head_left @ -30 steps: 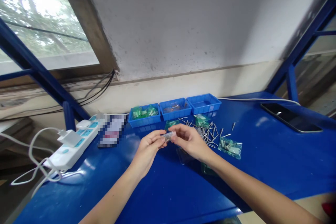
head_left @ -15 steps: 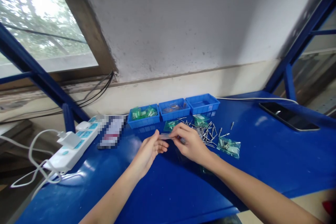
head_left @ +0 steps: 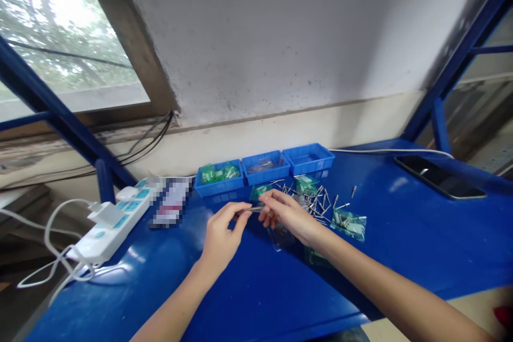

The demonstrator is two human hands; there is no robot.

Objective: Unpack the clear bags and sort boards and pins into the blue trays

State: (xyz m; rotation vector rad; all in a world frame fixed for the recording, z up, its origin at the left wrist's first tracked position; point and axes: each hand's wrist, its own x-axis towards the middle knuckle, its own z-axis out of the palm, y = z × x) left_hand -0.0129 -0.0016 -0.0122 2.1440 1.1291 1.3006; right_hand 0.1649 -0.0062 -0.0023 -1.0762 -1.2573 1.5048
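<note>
Both my hands meet above the blue table (head_left: 248, 294). My left hand (head_left: 224, 232) is closed, with thumb and forefinger pinching the end of a thin metal pin (head_left: 255, 208). From the other side, my right hand (head_left: 286, 214) has its fingers curled around a bit of clear plastic, seemingly a small bag, at the pin's far end; the fingers partly hide it. Below the right hand lies a clear plastic bag (head_left: 280, 238). Just behind that hand is a loose pile of metal rivet-like pins (head_left: 319, 203). A green bag of small parts (head_left: 348, 224) rests right of the pile.
Three blue trays stand along the wall: one with green bags (head_left: 197, 187), one with clear bags (head_left: 247, 175), one at right (head_left: 308, 163). A white power strip (head_left: 116, 235) with cables and a blurred phone-like object (head_left: 172, 203) lie left. A dark phone (head_left: 441, 177) lies far right.
My left hand has turned from spread fingers to a pinch. The clear plastic held between the hands has given way to a thin pin with clear plastic beside it.
</note>
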